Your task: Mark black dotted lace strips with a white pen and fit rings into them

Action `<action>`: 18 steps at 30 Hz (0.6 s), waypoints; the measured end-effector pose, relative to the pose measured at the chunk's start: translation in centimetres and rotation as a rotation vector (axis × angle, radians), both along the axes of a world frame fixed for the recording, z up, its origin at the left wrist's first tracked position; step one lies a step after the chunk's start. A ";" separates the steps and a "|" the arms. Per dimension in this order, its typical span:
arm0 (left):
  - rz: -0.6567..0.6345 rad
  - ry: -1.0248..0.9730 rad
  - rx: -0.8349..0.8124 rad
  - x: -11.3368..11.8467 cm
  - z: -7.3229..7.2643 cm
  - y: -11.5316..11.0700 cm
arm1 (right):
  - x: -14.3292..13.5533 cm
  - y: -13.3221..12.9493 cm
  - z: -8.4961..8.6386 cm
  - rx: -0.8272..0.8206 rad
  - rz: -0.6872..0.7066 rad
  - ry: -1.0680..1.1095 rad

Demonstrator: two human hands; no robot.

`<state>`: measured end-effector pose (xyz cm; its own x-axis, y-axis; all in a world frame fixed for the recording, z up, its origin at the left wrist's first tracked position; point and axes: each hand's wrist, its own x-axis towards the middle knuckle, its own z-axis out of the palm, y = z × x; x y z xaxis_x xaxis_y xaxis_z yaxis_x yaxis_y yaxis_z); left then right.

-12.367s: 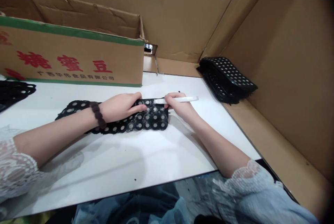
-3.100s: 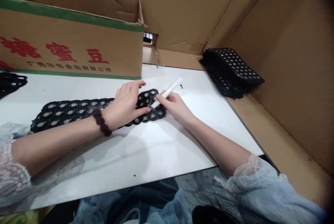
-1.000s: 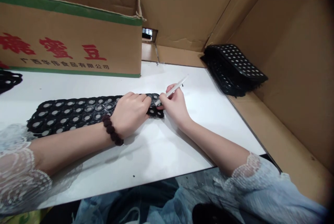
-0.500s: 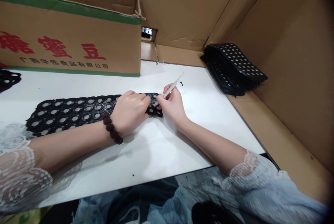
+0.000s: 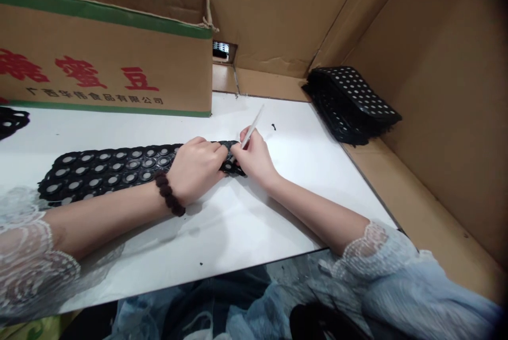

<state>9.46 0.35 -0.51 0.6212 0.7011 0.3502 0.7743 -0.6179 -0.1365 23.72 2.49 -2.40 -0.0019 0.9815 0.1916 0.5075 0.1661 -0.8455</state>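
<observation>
A black strip (image 5: 94,170) with rows of pale round dots lies along the white table (image 5: 254,229). My left hand (image 5: 198,166) is closed over its right part, fingers curled on top and pressing on it. At the strip's right end, my right hand (image 5: 256,159) pinches a thin, whitish, pen-like tool (image 5: 253,126). The tool slants up from my fingers. Its lower tip is hidden among the fingers and the strip, so I cannot tell exactly what it touches.
Behind the strip stands an open cardboard box (image 5: 107,60) with red lettering. A stack of black dotted pieces (image 5: 353,102) leans by the right cardboard wall (image 5: 444,91). Another black piece (image 5: 14,122) lies at the left edge. Small black scraps (image 5: 273,127) dot the table.
My right hand has shifted slightly left, and the whitish tool now stands more upright. My left hand stays on the strip. The whole view has moved a little.
</observation>
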 end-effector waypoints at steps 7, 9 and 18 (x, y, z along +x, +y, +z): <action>0.011 -0.008 0.035 0.5 0.0 0.1 | -0.1 -0.1 0.3 0.076 0.085 -0.116; 0.033 -0.012 0.050 0.6 0.0 0.1 | -0.1 -0.2 0.3 0.081 0.099 -0.115; -0.008 0.053 -0.041 -0.2 0.6 -0.3 | -0.1 -0.5 0.1 0.065 0.047 0.072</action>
